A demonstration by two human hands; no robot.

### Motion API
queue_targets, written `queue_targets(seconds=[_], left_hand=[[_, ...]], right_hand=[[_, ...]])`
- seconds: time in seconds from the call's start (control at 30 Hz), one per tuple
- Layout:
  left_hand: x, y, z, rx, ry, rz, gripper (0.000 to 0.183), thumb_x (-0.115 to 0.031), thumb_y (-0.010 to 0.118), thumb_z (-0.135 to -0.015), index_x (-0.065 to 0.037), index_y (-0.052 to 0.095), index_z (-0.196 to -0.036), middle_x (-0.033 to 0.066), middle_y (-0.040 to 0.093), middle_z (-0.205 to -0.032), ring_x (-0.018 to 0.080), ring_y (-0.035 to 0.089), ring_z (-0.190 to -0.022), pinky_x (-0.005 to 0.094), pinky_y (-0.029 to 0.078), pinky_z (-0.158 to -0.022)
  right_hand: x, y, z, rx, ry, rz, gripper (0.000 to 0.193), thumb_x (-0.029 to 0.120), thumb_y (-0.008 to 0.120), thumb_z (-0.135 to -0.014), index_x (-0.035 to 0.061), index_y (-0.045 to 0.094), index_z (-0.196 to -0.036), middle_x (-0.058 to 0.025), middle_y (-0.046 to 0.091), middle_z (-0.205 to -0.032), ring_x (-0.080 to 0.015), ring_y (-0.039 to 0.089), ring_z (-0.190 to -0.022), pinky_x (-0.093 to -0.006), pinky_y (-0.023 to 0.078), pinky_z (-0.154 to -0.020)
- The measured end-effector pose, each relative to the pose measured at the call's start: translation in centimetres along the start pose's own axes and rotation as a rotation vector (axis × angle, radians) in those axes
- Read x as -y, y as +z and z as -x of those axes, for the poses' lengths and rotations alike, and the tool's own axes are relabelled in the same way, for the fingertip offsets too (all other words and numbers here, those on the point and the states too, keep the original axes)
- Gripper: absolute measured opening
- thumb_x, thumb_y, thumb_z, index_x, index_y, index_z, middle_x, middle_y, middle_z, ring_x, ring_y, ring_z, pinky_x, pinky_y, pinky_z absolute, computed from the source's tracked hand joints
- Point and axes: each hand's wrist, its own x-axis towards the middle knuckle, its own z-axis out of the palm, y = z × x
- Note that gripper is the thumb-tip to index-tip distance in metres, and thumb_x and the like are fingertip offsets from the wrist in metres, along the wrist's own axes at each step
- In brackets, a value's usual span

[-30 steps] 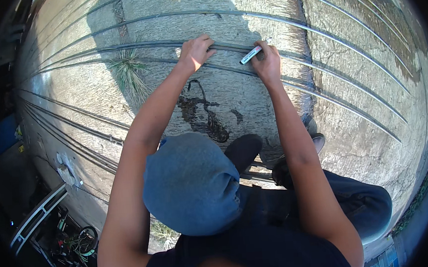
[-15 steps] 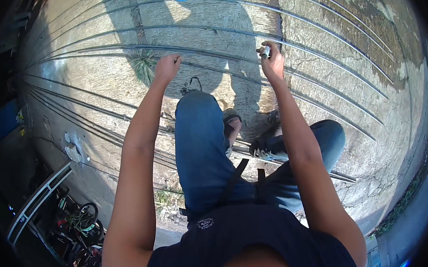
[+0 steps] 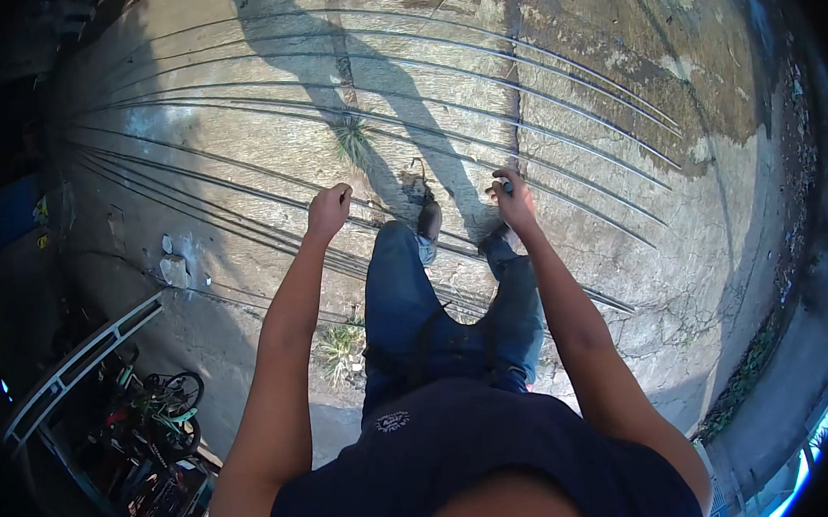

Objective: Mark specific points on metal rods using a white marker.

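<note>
My left hand (image 3: 330,210) is closed in front of my left knee, above the long thin metal rods (image 3: 266,206) on the ground. A tiny dark spot shows at its fingertips, but I cannot make out what it is. My right hand (image 3: 514,200) is raised in front of my right leg, fingers curled round a small dark-ended cylinder (image 3: 508,188). Most of that cylinder is hidden by the fingers. Both hands look clear of the rods, which fan out from the far left toward the right, some in a tight bunch by my feet.
A grass tuft (image 3: 355,145) grows from a crack in the rough concrete (image 3: 611,187). By my shoe (image 3: 429,220) lies a dark curved object (image 3: 420,176). At lower left are a metal railing (image 3: 85,363) and a bicycle (image 3: 170,410). Broken white chunks (image 3: 175,270) lie nearby.
I have risen from a crouch with bent knees to a more upright stance. Both hands have come back nearer my body, and the rods appear farther below. The right hand still holds the small cylinder.
</note>
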Motion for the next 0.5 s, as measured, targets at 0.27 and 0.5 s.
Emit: queue_targets(seconds=[0.27,0.5], left_hand=[[9.0,-10.6,4.3,-0.070,-0.072,0.317,0.021,-0.024,0.065,-0.096,-0.007,0.073,-0.104,0.0202,0.070,-0.081,0.0397,0.069,-0.077,0.0475,0.054,-0.069],[20.7,-18.2,10.2,-0.117,-0.150,0.281,0.022,-0.022,0.063,-0.098,-0.004,0.074,-0.106,0.0187,0.070,-0.076,0.0333,0.069,-0.066,0.0416,0.052,-0.062]], right_hand=[[12.8,8.6,2.0,0.112,-0.155,-0.073,0.027,0.017,0.059,-0.099,-0.0002,0.063,-0.119,-0.0150,0.075,-0.085,-0.0183,0.072,-0.075,-0.0324,0.055,-0.071],[22.5,16.5,3.3,-0.132,-0.007,-0.156,0.037,0.028,0.062,-0.100,-0.0024,0.066,-0.122,-0.0150,0.075,-0.087,-0.0179,0.072,-0.074,-0.0306,0.055,-0.065]])
